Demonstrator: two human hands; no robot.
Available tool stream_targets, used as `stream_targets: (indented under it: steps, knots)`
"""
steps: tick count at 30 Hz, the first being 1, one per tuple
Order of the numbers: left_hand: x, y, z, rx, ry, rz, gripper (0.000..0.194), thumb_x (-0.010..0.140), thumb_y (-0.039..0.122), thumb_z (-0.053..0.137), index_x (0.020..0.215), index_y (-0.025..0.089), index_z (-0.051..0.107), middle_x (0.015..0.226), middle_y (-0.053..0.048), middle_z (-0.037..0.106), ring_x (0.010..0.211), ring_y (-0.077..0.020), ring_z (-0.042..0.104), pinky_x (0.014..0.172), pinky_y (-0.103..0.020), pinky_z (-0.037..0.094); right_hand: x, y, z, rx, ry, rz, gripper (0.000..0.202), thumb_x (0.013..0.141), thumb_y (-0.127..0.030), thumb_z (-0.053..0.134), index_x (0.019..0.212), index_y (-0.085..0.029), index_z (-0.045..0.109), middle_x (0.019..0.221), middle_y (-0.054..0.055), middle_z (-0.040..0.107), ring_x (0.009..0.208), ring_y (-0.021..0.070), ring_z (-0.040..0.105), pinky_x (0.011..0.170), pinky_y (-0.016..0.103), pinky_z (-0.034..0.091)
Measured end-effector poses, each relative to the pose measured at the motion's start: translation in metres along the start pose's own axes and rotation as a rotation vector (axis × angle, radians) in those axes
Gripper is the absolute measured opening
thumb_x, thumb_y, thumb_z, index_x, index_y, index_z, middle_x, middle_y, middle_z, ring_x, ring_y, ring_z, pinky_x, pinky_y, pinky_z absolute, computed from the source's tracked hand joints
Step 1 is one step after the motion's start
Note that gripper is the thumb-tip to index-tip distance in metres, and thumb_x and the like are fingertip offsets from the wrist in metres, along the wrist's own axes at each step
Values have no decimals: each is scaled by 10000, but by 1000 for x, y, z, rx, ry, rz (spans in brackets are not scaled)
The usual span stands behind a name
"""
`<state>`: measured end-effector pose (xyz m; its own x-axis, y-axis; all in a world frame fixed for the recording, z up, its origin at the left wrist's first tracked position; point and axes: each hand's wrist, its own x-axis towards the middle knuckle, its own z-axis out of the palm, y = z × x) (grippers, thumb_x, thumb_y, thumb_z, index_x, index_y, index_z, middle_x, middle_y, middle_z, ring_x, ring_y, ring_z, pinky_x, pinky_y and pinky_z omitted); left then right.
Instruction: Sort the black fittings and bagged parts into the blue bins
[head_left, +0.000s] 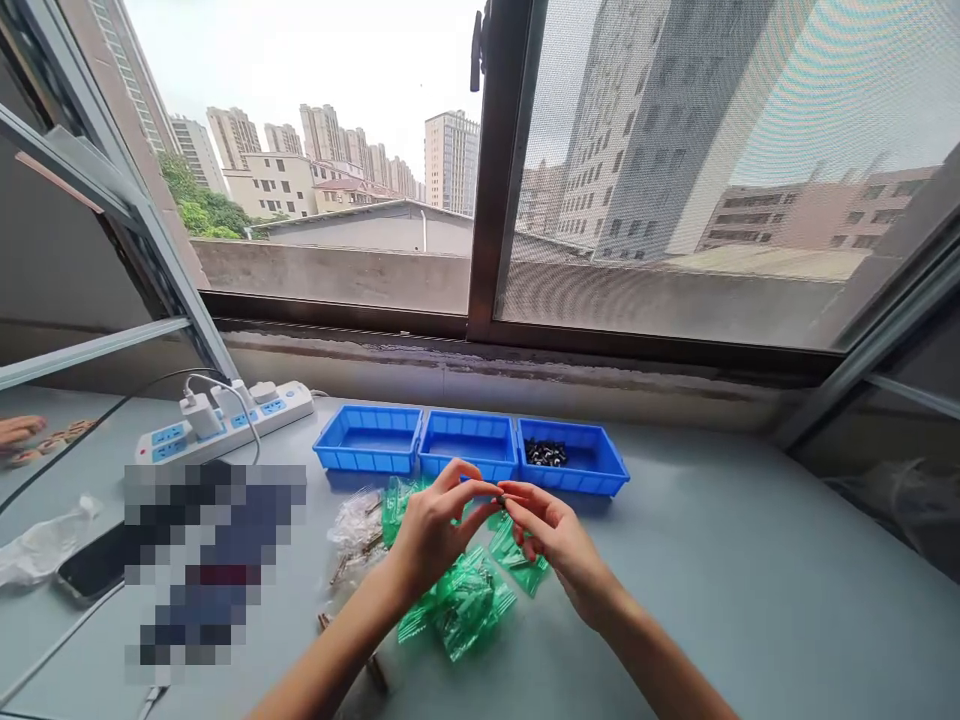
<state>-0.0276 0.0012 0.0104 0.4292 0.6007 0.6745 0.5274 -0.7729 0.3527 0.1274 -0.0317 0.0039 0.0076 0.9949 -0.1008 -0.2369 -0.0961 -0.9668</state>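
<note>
Two bare hands meet at the middle of the work surface, in front of a row of blue plastic bins. The left hand (pixel 442 515) is closed to a pinch, with thumb and forefinger tips together on one small dark piece (pixel 502 499); its other fingers are bent loosely. The right hand (pixel 551 530) comes to the same piece from the opposite side, thumb and forefinger nearly closed upon it, remaining fingers curled under.

The piece is held above the green plastic packets (pixel 469 605), just short of the middle bin (pixel 439 467). A two-sided fingertip grip is, in my judgement, adopted because the piece is too slight for a fuller grasp, and it leaves the piece in the wearer's view. The packets and the clear plastic bags (pixel 356 520) lie close under and beside the left forearm, presumably for short reach. The left bin (pixel 364 460), middle bin and right bin (pixel 577 485) stand side by side toward the window, probably to leave the near surface for handling.

Appearance of the piece: tiny, dark, largely covered by fingertips; its shape and material cannot be determined. Small black parts (pixel 545 453), some with pale glints, lie heaped in the right bin; whether the held piece matches them cannot be established.
</note>
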Motion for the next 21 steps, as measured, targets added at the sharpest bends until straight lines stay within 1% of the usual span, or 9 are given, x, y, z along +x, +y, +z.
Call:
stream_targets:
  steps: [2, 4, 6, 7, 10, 13, 17, 19, 21]
  knots:
    - [1, 1, -2, 26, 18, 0, 273, 886, 390, 465, 889, 203, 665, 831, -15, 589, 479, -35, 470, 484, -164, 432, 0, -3, 0, 58, -26, 60, 423, 566, -454, 759, 902, -203, 710, 735, 9, 633, 509, 59, 441, 408, 170, 323]
    - [2, 2, -4, 78, 41, -9, 294, 872, 427, 475, 887, 207, 670, 842, -16, 594, 478, -35, 475, 477, -167, 424, 1, -6, -2, 64, -21, 93, 432, 556, -461, 764, 901, -206, 716, 670, -10, 603, 489, 50, 411, 410, 168, 318]
    - [2, 2, -6, 130, 67, -6, 321, 858, 456, 482, 813, 207, 678, 841, -16, 596, 498, -40, 496, 471, -168, 409, 4, -8, -7, 43, 20, 102, 429, 553, -481, 758, 874, -199, 725, 646, -16, 590, 469, 43, 386, 409, 174, 315]
    - [2, 2, -7, 150, 78, 1, 338, 854, 463, 482, 761, 203, 678, 834, -15, 595, 506, -42, 505, 470, -168, 403, 6, -7, -9, 27, 47, 95, 423, 557, -495, 748, 855, -195, 728, 678, -8, 603, 469, 43, 390, 407, 178, 316]
    - [3, 3, -9, 185, 107, 41, 374, 856, 449, 484, 658, 187, 663, 807, -9, 592, 490, -35, 498, 463, -168, 383, 14, -4, -20, -34, 120, 22, 417, 577, -521, 722, 834, -193, 728, 773, 17, 643, 495, 57, 433, 410, 187, 332]
    - [4, 6, -11, 209, 127, 92, 318, 873, 386, 491, 700, 189, 672, 795, 0, 597, 473, -26, 486, 469, -163, 378, 21, -3, -30, -143, 183, -69, 469, 572, -561, 698, 841, -177, 717, 741, 34, 658, 506, 90, 478, 410, 209, 358]
    - [6, 9, -13, 248, 154, 146, 276, 907, 270, 457, 763, 181, 675, 792, 0, 605, 461, -20, 471, 464, -153, 369, 25, -12, -45, -343, 369, -178, 495, 531, -591, 693, 789, -169, 703, 669, 44, 656, 516, 133, 526, 415, 237, 388]
    - [6, 10, -13, 261, 164, 140, 269, 912, 249, 445, 797, 179, 678, 792, -1, 608, 460, -20, 468, 454, -150, 364, 25, -17, -52, -426, 453, -215, 482, 537, -596, 681, 767, -172, 700, 638, 43, 651, 512, 144, 536, 430, 252, 407]
    - [6, 11, -14, 267, 167, 115, 270, 910, 260, 448, 798, 183, 682, 800, -5, 610, 476, -24, 483, 450, -149, 361, 25, -19, -58, -481, 498, -250, 467, 559, -597, 666, 757, -176, 698, 636, 45, 654, 507, 148, 541, 444, 264, 425]
